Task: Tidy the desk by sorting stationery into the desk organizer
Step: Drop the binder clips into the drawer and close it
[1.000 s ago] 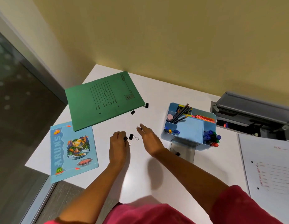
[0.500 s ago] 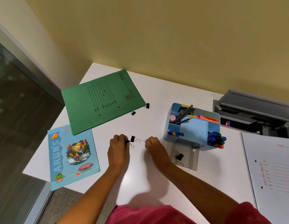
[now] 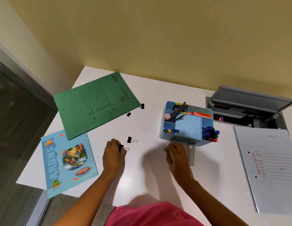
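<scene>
Plainly, the small black binder clip [image 3: 121,146] sits in the left hand [image 3: 113,154], whose grip is narrow, fingertips pinching the clip's body with the wire handles poking out to the right. It should be light and stiff, springy only at the handles, and best held by the black body.

The right hand [image 3: 176,154] is curled with a narrow grip too. Only wire loops show at its fingertips, so it probably pinches a second clip [image 3: 164,145], though the body is hidden. That hand hovers at the clear drawer [image 3: 191,154] pulled out from the front of the blue desk organizer [image 3: 162,128].

A loose clip [image 3: 129,139] lies on the tabletop [image 3: 150,173] just beyond the left hand. One far clip [image 3: 128,114] and an edge clip [image 3: 142,106] lie at the near edge of the green folder [image 3: 93,105].

Between the hands and the drawer the white surface looks open. A blue notebook [image 3: 67,160] overhangs the left edge, and a white file [image 3: 269,165] lies well to the right.
</scene>
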